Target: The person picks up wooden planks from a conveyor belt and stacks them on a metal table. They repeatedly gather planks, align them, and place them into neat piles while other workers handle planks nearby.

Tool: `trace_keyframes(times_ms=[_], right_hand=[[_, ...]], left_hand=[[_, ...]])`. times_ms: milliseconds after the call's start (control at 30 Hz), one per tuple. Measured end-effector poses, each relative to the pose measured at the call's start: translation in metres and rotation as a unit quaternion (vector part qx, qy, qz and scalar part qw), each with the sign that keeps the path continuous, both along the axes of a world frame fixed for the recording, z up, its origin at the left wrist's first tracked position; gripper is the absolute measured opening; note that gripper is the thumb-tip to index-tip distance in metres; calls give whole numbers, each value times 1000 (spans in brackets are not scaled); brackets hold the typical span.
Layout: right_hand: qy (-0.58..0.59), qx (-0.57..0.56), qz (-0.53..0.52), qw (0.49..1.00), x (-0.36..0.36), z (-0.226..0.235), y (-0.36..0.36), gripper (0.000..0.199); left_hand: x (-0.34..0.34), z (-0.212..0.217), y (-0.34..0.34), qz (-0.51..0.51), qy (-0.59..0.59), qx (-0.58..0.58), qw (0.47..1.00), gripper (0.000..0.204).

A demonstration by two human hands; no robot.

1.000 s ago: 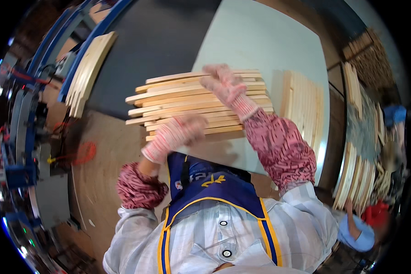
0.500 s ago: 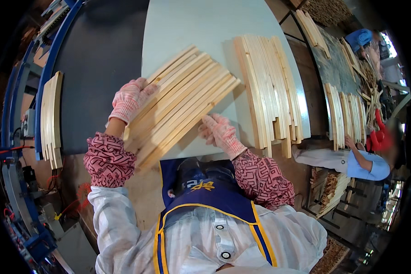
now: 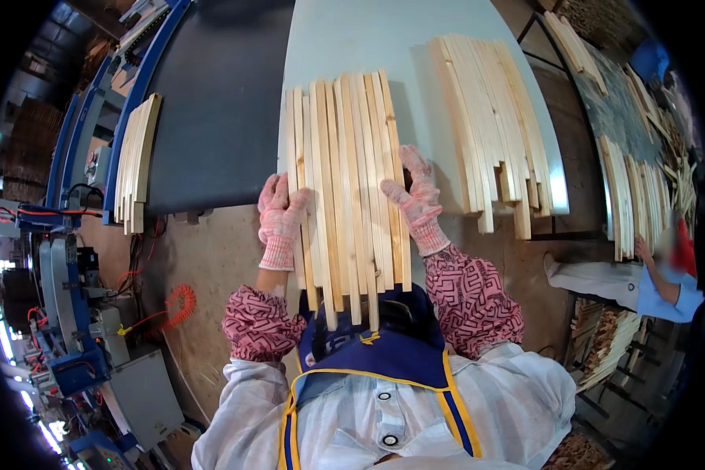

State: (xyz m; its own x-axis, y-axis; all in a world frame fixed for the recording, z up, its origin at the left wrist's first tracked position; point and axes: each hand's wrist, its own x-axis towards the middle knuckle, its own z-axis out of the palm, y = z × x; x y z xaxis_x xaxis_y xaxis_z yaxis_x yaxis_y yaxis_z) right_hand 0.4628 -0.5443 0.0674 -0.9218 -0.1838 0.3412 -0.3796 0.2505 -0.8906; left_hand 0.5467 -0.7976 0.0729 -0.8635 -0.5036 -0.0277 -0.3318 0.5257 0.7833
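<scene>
Blue machine rail (image 3: 142, 77): far left, small stack of pale slats (image 3: 135, 166) leaning right up alongside it, long way pointing away from the person.
Orange coiled hose (image 3: 182, 301): down by the machinery, well apart from the hands.
Dark flat bed (image 3: 215, 110): between that small stack and the pale tabletop (image 3: 352, 35).
Left hand (image 3: 280, 215): gloved, gripping the left edge of the slat bundle (image 3: 345, 180), thumb up on top. Can't tell how far the fingers go underneath, tbh.
Slat bundle: dead centre between both hands, long axis running from the body straight out over the tabletop. Near ends are all staggered and poke out over the navy apron (image 3: 384, 368). Lifted or resting, can't tell.
Right hand (image 3: 417, 196): gloved too, grasping the opposite edge, thumb on the wood, a touch farther from the body than the left.
Second slat stack (image 3: 489, 125): near the right hand, roughly parallel, so it's what crowds that side.
Co-worker in light blue (image 3: 670, 294): far right, by a dark table (image 3: 619, 110) with more slats on it.
</scene>
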Motion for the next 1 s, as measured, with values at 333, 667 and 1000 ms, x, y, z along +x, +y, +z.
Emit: trace_keyframes(times_ms=[333, 667, 1000], right_hand=[[-306, -158, 70, 936, 140, -39, 25, 105], [-229, -338, 97, 908, 191, -7, 59, 116], [-142, -396, -60, 905, 266, 40, 83, 96]], left_hand=[[120, 1, 29, -18, -27, 456, 889, 74], [151, 0, 58, -165, 107, 468, 862, 92], [135, 99, 97, -428, 128, 427, 786, 116]])
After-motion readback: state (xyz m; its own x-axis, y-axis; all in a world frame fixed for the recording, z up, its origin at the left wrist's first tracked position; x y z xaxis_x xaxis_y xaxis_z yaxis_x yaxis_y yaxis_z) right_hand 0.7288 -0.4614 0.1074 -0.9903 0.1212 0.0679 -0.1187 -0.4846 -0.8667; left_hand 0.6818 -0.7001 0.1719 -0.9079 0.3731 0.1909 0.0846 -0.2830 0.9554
